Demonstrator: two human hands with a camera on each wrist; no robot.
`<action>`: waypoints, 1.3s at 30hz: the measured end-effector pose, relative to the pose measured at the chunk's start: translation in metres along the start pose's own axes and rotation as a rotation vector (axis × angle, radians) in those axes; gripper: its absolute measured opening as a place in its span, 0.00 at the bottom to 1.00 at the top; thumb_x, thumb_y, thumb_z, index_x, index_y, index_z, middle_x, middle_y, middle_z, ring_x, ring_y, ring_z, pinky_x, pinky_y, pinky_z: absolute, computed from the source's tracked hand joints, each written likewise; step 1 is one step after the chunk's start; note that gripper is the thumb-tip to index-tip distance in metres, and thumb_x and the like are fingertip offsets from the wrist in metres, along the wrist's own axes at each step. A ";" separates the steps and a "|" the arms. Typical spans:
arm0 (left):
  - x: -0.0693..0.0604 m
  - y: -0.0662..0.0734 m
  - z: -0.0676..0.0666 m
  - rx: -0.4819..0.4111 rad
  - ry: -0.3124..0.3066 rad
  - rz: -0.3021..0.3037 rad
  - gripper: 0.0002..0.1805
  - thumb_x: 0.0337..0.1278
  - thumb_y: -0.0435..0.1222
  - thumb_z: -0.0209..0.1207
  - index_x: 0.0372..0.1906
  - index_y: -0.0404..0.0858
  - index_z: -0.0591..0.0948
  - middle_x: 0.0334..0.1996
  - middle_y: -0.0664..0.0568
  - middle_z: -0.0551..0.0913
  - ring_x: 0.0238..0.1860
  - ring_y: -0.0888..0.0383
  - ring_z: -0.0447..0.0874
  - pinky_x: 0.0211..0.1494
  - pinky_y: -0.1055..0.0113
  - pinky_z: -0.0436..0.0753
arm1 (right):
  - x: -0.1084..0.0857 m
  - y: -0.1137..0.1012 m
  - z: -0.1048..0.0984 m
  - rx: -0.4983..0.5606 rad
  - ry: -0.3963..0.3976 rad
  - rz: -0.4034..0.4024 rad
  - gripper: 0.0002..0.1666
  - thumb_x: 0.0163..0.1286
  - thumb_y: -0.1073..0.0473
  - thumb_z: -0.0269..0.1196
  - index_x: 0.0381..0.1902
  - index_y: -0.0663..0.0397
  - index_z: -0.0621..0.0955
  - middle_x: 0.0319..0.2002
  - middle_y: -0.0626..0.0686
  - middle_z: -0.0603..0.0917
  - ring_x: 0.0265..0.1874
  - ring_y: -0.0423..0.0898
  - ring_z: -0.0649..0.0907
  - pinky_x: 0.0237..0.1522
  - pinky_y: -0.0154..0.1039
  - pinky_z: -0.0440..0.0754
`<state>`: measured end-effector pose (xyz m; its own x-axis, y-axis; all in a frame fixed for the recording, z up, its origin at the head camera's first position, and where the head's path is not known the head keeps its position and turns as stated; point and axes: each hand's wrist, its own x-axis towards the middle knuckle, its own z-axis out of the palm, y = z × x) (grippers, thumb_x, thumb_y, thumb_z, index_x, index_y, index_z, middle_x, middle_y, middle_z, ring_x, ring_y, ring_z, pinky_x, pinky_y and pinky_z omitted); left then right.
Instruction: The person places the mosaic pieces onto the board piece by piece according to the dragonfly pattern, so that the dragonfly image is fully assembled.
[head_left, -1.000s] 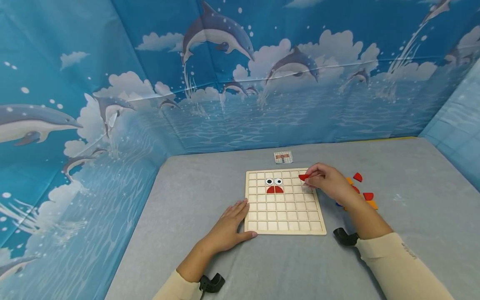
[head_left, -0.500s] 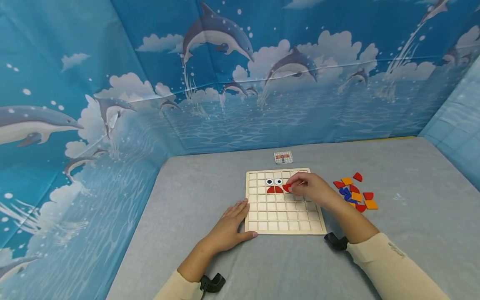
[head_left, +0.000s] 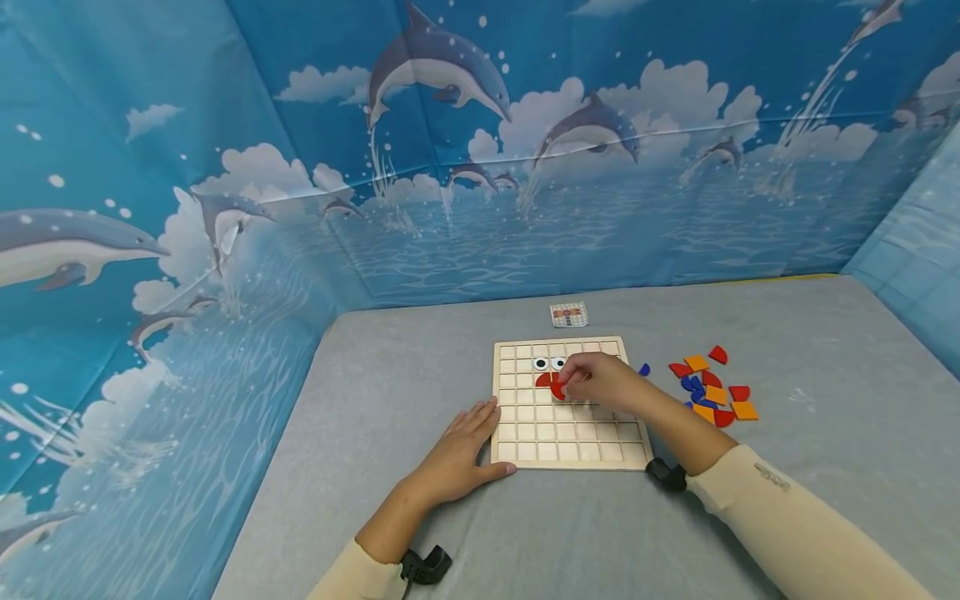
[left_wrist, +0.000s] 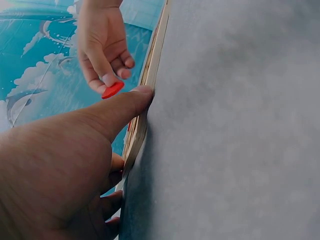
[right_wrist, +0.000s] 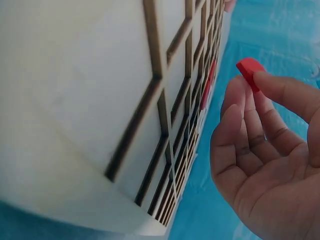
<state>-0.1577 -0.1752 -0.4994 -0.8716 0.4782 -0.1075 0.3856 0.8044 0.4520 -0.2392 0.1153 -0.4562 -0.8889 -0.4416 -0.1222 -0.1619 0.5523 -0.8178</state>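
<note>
My right hand (head_left: pixel 603 382) pinches a red quarter-circle tile (right_wrist: pixel 250 70) between thumb and fingertips, above the wooden grid board (head_left: pixel 570 458). In the head view this tile hangs just below and partly over a red piece in the board. Another red tile (head_left: pixel 543 380) lies in a cell to its left. Two white eye tiles (head_left: pixel 541 364) with black dots sit in the row above; the right one is partly hidden by my fingers. My left hand (head_left: pixel 457 454) rests at the board's left edge, its fingers straight and the thumb touching the near left corner.
A loose pile of red, blue and orange tiles (head_left: pixel 716 395) lies right of the board. One blue tile (head_left: pixel 644 369) lies nearer the board. Behind the board is a small printed card (head_left: pixel 568 314). A dolphin-patterned curtain (head_left: pixel 480 233) borders the grey table (head_left: pixel 375 375).
My right hand has moved left across the board with the red quarter-circle tile, from the upper right to beside the placed red tiles. The left hand has stayed at the board's edge.
</note>
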 end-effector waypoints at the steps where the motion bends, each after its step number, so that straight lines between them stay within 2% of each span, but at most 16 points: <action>1: 0.000 0.000 0.000 0.001 0.000 0.000 0.51 0.63 0.59 0.62 0.81 0.41 0.54 0.83 0.56 0.49 0.84 0.54 0.45 0.85 0.51 0.50 | 0.001 0.000 0.001 -0.012 -0.008 -0.005 0.06 0.68 0.66 0.62 0.42 0.57 0.82 0.34 0.53 0.83 0.30 0.46 0.79 0.31 0.38 0.77; 10: 0.000 0.001 -0.001 0.010 -0.005 0.005 0.51 0.63 0.59 0.62 0.81 0.40 0.54 0.83 0.55 0.48 0.84 0.53 0.45 0.85 0.50 0.50 | 0.013 -0.007 0.009 -0.072 -0.026 -0.005 0.04 0.66 0.66 0.63 0.36 0.54 0.83 0.32 0.51 0.83 0.26 0.44 0.77 0.30 0.38 0.77; 19: 0.000 0.001 -0.002 0.003 -0.010 0.007 0.51 0.64 0.59 0.61 0.81 0.40 0.54 0.83 0.55 0.48 0.84 0.54 0.44 0.85 0.52 0.49 | 0.021 -0.012 0.014 -0.089 -0.036 0.002 0.08 0.67 0.68 0.59 0.40 0.57 0.84 0.31 0.52 0.85 0.25 0.44 0.76 0.29 0.36 0.75; 25: 0.000 0.001 -0.002 0.004 -0.006 0.009 0.50 0.64 0.59 0.61 0.81 0.40 0.54 0.83 0.55 0.48 0.84 0.54 0.45 0.85 0.51 0.50 | 0.025 -0.013 0.019 -0.139 -0.027 -0.013 0.08 0.67 0.69 0.60 0.39 0.56 0.84 0.28 0.50 0.83 0.23 0.43 0.74 0.27 0.35 0.72; 30: 0.000 0.000 -0.001 0.003 -0.009 0.008 0.50 0.64 0.59 0.61 0.81 0.41 0.54 0.83 0.56 0.47 0.84 0.54 0.44 0.85 0.52 0.49 | 0.025 -0.014 0.021 -0.181 -0.016 -0.009 0.09 0.67 0.69 0.60 0.38 0.54 0.85 0.30 0.50 0.85 0.23 0.43 0.75 0.26 0.35 0.73; 39: 0.001 -0.001 -0.001 -0.001 0.002 0.018 0.50 0.64 0.59 0.61 0.81 0.39 0.55 0.83 0.53 0.49 0.83 0.52 0.46 0.85 0.50 0.50 | 0.025 -0.015 0.025 -0.244 0.014 -0.009 0.05 0.67 0.67 0.64 0.38 0.56 0.85 0.29 0.50 0.84 0.22 0.43 0.75 0.25 0.35 0.73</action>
<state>-0.1592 -0.1758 -0.4989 -0.8652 0.4919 -0.0973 0.4010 0.7952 0.4548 -0.2483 0.0786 -0.4612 -0.8924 -0.4385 -0.1060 -0.2674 0.7033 -0.6587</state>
